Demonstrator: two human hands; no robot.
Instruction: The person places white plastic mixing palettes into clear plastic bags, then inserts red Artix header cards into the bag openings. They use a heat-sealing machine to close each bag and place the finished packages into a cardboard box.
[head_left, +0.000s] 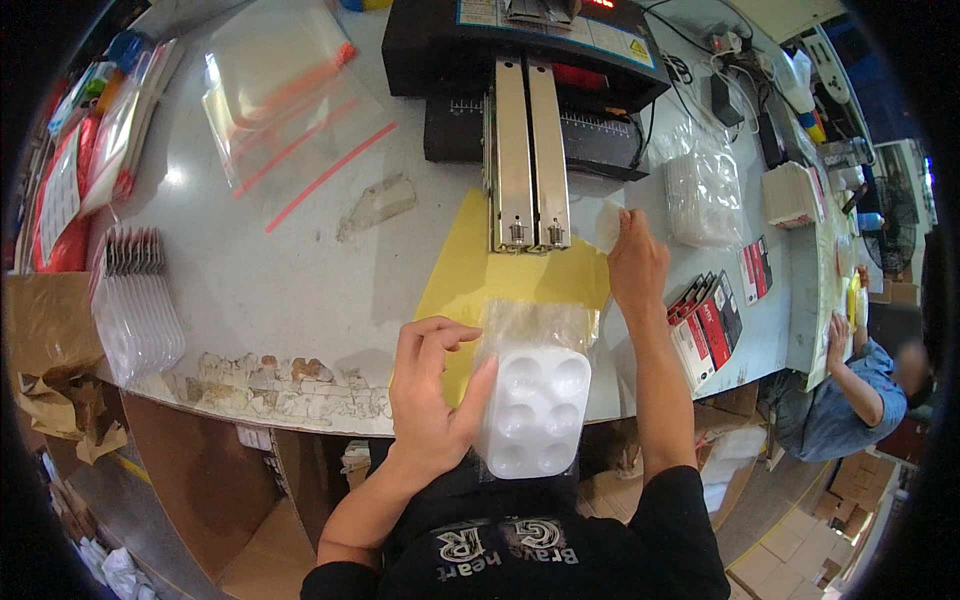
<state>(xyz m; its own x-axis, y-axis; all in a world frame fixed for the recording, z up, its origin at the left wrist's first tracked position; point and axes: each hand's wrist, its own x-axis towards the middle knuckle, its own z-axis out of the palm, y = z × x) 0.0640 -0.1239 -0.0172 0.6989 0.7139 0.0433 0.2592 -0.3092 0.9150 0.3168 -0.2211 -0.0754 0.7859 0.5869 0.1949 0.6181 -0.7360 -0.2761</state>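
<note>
A white plastic paint palette (540,410) with round wells lies inside a clear plastic bag (535,322), reaching past the table's front edge. My left hand (432,395) is beside it, fingers apart and curved, the thumb along the palette's left edge. Under the bag's upper part is a yellow sheet (450,275). My right hand (637,262) is closed in a pinch at the sheet's right side, with a small whitish piece (608,225) at its fingertips; its kind is unclear. Ahead, a black sealing machine (530,40) extends two metal bars (515,160) over the sheet.
Clear bags with red strips (290,120) lie at the back left. A row of packed brushes (140,300) stands at the left, and bagged palettes (705,190) at the right. Red-and-black cards (708,325) lie near my right forearm. Another person (850,385) works at far right.
</note>
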